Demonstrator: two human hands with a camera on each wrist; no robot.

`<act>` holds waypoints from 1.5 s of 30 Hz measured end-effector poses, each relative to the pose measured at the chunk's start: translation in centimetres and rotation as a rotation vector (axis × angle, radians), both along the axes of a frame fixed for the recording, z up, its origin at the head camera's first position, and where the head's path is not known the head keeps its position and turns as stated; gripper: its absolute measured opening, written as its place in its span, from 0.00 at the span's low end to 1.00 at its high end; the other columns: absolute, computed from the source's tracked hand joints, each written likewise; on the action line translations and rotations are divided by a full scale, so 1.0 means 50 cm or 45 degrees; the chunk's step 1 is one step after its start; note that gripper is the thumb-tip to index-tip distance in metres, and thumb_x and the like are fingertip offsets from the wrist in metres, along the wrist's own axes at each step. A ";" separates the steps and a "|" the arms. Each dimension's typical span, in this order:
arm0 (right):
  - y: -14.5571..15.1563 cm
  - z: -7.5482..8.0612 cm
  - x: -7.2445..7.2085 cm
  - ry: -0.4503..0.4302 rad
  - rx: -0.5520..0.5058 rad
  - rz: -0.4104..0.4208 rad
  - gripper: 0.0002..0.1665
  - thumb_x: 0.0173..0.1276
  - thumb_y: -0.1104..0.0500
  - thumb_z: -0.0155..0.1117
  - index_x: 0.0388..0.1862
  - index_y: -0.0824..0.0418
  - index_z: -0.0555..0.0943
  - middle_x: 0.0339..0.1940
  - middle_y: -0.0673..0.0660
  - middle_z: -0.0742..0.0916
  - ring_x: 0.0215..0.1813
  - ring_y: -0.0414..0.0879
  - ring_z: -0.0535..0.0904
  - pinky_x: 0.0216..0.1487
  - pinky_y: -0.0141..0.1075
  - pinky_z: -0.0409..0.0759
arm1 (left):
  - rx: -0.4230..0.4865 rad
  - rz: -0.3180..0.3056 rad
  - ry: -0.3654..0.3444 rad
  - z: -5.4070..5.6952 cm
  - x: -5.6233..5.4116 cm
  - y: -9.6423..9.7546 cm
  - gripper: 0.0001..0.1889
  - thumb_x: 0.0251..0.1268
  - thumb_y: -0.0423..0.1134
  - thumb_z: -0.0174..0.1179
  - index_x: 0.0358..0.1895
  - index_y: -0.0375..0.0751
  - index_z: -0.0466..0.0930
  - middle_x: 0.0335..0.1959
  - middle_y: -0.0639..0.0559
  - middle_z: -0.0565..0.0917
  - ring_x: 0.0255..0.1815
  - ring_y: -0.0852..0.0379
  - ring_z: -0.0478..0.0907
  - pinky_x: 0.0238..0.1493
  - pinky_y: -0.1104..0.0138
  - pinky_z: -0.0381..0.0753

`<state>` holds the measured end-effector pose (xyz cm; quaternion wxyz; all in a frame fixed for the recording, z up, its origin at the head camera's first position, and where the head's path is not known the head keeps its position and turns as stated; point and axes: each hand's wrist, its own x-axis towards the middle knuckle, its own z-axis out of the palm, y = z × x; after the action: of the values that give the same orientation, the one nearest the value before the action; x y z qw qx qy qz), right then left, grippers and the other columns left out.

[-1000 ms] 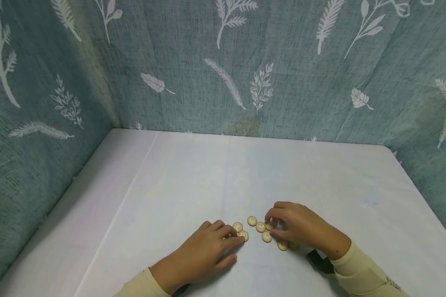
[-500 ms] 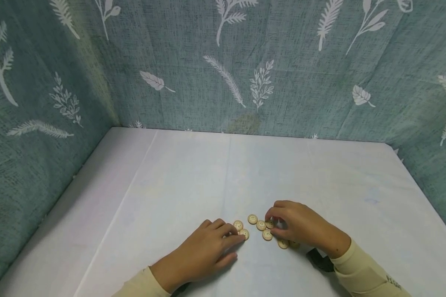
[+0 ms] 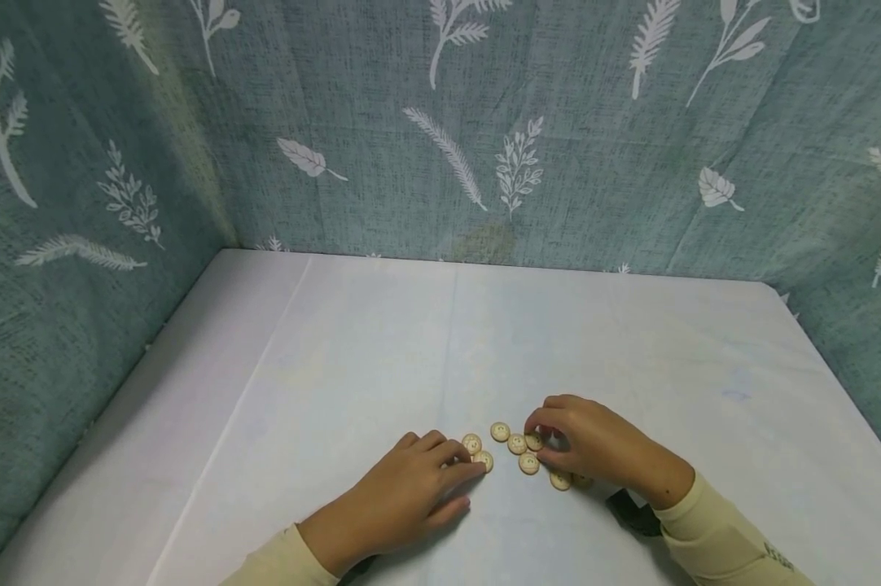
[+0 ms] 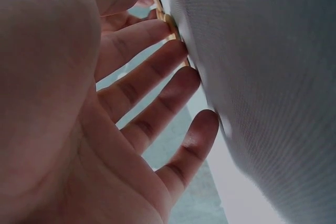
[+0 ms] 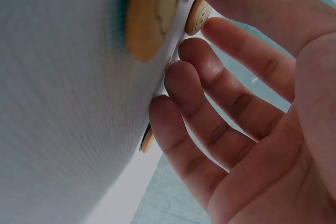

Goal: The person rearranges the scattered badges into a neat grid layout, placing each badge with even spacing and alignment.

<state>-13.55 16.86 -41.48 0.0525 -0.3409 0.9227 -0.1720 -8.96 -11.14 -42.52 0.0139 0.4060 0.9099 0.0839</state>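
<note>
Pretty much a screened-off tabletop nook: a white table [image 3: 367, 342], its surface marked by long creases, is closed in at the back and both sides by blue-green fabric [image 3: 382, 89] printed with pale leaves [image 3: 716, 188]. Whether it's been rigged up in a home or a lab can't be told.

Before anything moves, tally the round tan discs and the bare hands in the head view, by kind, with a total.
Round tan discs: 8 visible
Hands: 2 (left hand, right hand)
Total: 10, not counting any discs hidden under the hands
</note>
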 end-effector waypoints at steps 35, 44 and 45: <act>0.001 -0.002 -0.003 -0.053 0.000 -0.033 0.12 0.60 0.58 0.75 0.43 0.54 0.87 0.36 0.44 0.82 0.36 0.34 0.74 0.38 0.31 0.78 | 0.034 -0.011 0.052 -0.004 0.000 -0.001 0.21 0.71 0.53 0.58 0.65 0.59 0.78 0.53 0.61 0.81 0.55 0.60 0.75 0.50 0.62 0.74; 0.001 0.003 -0.003 -0.039 -0.004 0.000 0.13 0.60 0.58 0.76 0.44 0.56 0.90 0.35 0.44 0.83 0.36 0.33 0.76 0.38 0.30 0.79 | 0.038 -0.014 0.055 -0.005 -0.001 -0.002 0.21 0.72 0.53 0.58 0.65 0.58 0.78 0.53 0.61 0.81 0.55 0.60 0.76 0.50 0.62 0.75; 0.001 0.002 -0.004 -0.032 -0.002 0.006 0.13 0.59 0.58 0.76 0.44 0.56 0.90 0.35 0.44 0.83 0.36 0.33 0.75 0.38 0.30 0.79 | 0.037 -0.014 0.057 -0.005 -0.002 -0.002 0.21 0.72 0.53 0.58 0.65 0.59 0.78 0.53 0.61 0.81 0.55 0.60 0.76 0.50 0.62 0.75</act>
<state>-13.73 16.91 -41.37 0.0642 -0.3408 0.9211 -0.1768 -9.04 -11.23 -42.76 -0.0117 0.4129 0.9064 0.0879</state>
